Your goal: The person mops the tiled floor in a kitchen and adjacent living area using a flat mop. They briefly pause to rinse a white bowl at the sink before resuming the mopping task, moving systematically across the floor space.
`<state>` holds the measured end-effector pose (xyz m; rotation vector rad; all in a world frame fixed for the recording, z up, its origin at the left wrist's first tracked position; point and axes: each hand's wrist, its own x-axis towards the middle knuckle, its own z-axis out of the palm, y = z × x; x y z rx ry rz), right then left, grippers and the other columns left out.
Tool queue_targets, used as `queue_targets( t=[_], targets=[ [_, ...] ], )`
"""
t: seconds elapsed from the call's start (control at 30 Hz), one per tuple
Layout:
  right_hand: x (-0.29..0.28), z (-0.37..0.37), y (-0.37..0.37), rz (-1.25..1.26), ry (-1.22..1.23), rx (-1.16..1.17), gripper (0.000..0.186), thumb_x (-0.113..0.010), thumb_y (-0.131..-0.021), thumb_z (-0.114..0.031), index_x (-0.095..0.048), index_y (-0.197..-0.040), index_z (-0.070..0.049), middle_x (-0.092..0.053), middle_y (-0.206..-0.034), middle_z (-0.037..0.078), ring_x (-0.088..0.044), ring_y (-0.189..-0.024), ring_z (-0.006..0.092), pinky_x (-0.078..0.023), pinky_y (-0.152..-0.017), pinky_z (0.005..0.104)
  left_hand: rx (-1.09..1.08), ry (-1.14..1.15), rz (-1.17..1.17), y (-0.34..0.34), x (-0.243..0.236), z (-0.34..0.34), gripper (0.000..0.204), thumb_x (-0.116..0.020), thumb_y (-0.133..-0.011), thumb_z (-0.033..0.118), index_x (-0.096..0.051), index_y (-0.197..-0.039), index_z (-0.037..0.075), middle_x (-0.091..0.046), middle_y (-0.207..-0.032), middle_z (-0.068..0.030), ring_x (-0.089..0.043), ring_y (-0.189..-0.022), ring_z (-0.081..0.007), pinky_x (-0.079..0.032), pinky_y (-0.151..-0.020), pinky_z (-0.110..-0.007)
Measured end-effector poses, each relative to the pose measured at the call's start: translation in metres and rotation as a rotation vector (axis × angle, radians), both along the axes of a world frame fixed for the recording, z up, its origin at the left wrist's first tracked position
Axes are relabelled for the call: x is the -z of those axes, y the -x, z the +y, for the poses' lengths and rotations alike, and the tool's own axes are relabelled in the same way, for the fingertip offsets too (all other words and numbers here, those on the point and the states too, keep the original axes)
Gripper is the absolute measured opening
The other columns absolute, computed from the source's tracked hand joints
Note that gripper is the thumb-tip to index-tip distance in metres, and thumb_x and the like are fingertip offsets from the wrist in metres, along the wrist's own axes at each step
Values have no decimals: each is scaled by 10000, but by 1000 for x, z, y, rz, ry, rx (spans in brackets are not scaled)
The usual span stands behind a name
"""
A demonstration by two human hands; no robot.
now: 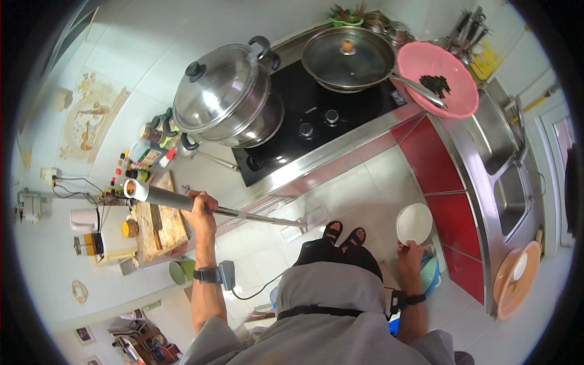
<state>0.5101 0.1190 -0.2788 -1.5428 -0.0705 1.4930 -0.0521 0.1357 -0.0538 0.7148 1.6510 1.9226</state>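
A white-tiled kitchen with glossy red cabinets surrounds a black glass cooktop, the glass set in a brushed-steel counter. On the cooktop's left stands a polished steel steamer pot under a domed lid; at its far right, a wide pan wears a clear lid, its contents too dim to identify. Just right of the cooktop, a scalloped pink plastic basin holds dark green leaves, the pan's metal handle crossing over it. Left of the cooktop, a knife lies on a worn wooden board.

In front of the cooktop, a person's left hand wraps its fingers around the grey grip of a slim metal pole slanting floorward. The right hand, below the cooktop's right end, pinches the rim of a smooth, round white bowl.
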Motion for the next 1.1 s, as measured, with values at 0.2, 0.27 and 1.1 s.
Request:
queue_targets(
  t=[0.2, 0.27, 1.1],
  targets=[
    [-9, 10, 7, -17, 19, -48, 268, -533, -809, -48, -530, -1064, 37, -630, -791, 138, -581, -639, 152, -504, -539, 236, 34, 57, -50, 65, 22, -10, 139, -558, -808, 45, -438, -738, 46, -431, -586, -54, -427, -499, -157, -406, -487, -310],
    [-7, 12, 9, -41, 28, -52, 286, -530, -811, -49, -520, -1084, 36, -630, -791, 139, -583, -642, 150, -505, -539, 233, 71, 73, -82, 86, 30, -14, 142, -560, -810, 49, -439, -736, 51, -435, -596, -54, -432, -517, -155, -413, -509, -310],
    [-32, 45, 25, -44, -3, 114, 228, -546, -825, -45, -560, -1042, 24, -641, -789, 127, -610, -615, 188, -512, -523, 286, -41, 396, 175, 31, 62, -26, 577, -663, -880, 134, -417, -1374, -35, -498, -1324, -102, -475, -1188, -221, -336, -1055, -376]
  ],
)
